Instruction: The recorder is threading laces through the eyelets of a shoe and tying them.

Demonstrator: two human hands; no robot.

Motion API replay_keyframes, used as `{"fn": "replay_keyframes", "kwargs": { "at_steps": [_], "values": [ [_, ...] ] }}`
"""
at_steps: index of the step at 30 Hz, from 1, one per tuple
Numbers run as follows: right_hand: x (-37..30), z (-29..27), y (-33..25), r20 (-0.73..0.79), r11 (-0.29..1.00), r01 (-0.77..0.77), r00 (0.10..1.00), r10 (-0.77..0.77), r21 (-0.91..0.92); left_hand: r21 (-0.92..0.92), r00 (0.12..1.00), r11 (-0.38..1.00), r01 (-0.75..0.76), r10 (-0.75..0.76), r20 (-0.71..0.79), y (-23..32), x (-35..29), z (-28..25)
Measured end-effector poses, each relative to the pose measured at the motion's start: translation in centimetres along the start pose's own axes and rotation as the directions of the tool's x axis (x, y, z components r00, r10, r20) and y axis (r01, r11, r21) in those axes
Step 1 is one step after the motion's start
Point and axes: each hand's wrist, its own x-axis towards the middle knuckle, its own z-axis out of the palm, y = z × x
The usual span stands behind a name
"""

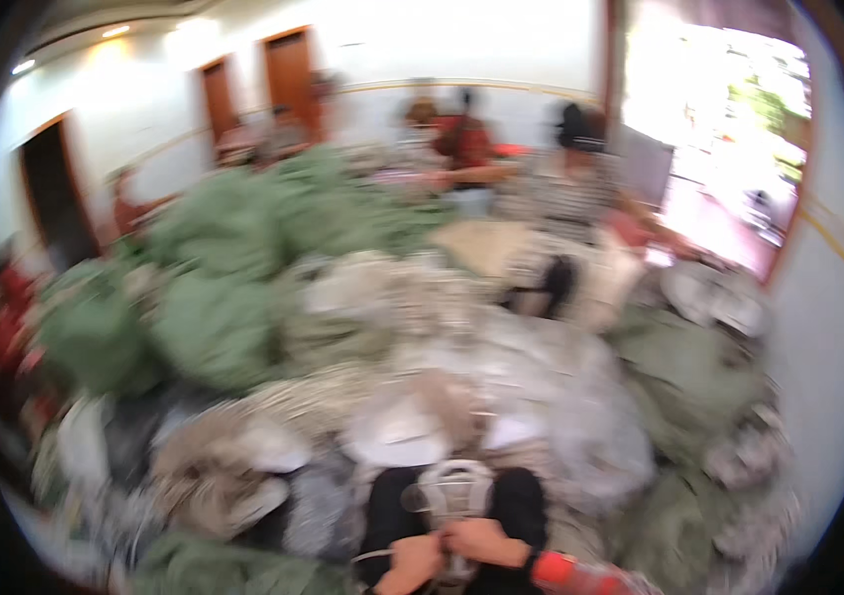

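Low in the head view, between my black-clad knees, is a whitish shoe upper [455, 486] with open gaps in it. My left hand [414, 563] and my right hand [484, 542] meet over its near end. Both look closed, their fingertips together on the pale piece. A thin white cord [367, 556] shows beside my left hand. Motion blur hides how the fingers grip. A red cuff [554, 570] sits behind my right wrist.
Heaped around me are tan bundles [209, 461], white pieces [397, 431] and clear plastic bags [595, 426]. Large green sacks [214, 317] rise at the left; another green sack [684, 377] lies right. Several people sit beyond the pile. A bright doorway [729, 149] opens at the far right.
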Motion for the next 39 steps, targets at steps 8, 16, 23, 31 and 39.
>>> {"fn": "replay_keyframes", "kwargs": {
  "at_steps": [8, 16, 23, 31, 39],
  "values": [
    [-1.8, 1.0, -2.0, -0.439, 0.928, 0.31, 0.818, -0.371, -0.206, -0.036, 0.899, 0.967, -0.251, 0.219, -0.38, 3.5, -3.9, -5.8],
    [-3.4, -4.9, 1.2, -0.353, 0.559, 0.383, 0.921, -0.167, 0.735, -0.133, 0.999, 0.991, -0.004, -0.002, -0.05, 5.7, -2.7, -2.7],
    [-0.4, -4.9, 1.4, -0.21, -0.184, 0.201, 0.977, -0.032, 0.962, -0.893, 0.918, 0.217, 0.395, -0.042, 0.395, 1.7, -0.2, -1.9],
    [-2.5, -5.4, 2.8, -0.265, 0.102, 0.25, 0.948, 0.179, 0.963, -0.717, 0.966, 0.693, 0.072, 0.131, 0.223, -1.8, 0.5, -6.1],
    [-30.0, -17.6, 33.9, -0.771, 0.576, 0.741, -0.127, 0.625, 0.345, -0.78, 0.871, 0.497, -0.381, 0.475, -0.124, -1.8, -0.5, -8.6]
  ]
}}
